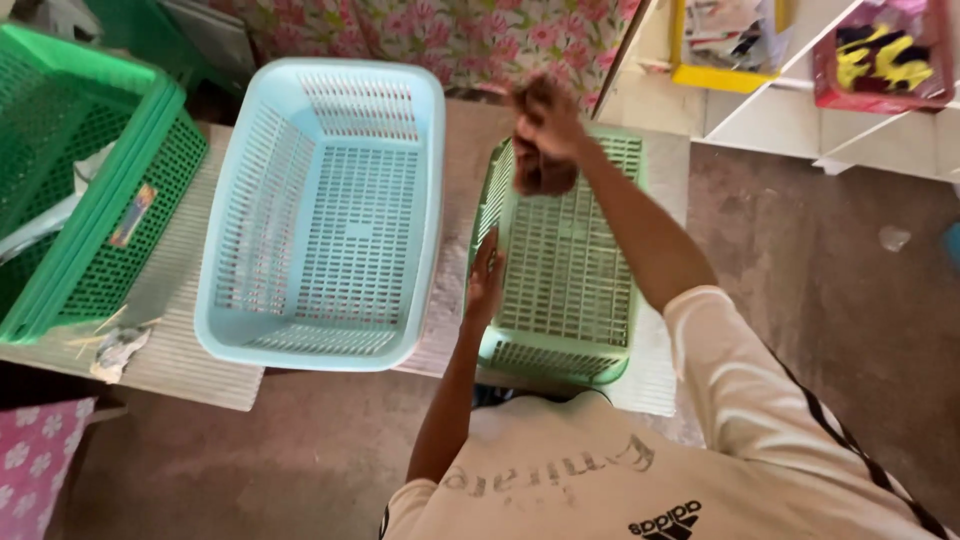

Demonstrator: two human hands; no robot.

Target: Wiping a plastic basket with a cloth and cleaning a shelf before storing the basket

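- Nearest the camera, the person's white shirt [600,470] fills the bottom of the view; its lower part is cut off by the picture's edge.
- The left hand [486,282] rests with fingers laid flat and together against the left rim of the pale green basket [565,270], steadying it rather than pinching anything.
- That pale green basket sits on the ribbed white table [180,350], right of the pale blue basket [325,215]; its near right corner is hidden behind the right arm.
- The right hand [548,120] is raised over the far end of the pale green basket, closed around a dark brown cloth [543,165] that hangs below the fingers. The hand is blurred, so how the fingers sit on the cloth is hard to tell; it looks like a loose fist.
- The pale blue basket stands open and upright in the middle of the table, just beside the pale green one but apart from it.
- To the left, stacked dark green baskets [90,190] lie tilted; their left side runs out of view.
- A few scraps [115,350] lie on the near left corner of the table, too small to make out.
- Beyond the baskets hangs a flowered pink cloth [470,40], and to the far right white shelves [850,110] hold a yellow tray [725,75] and a red tray [880,60], both cut off at the top.
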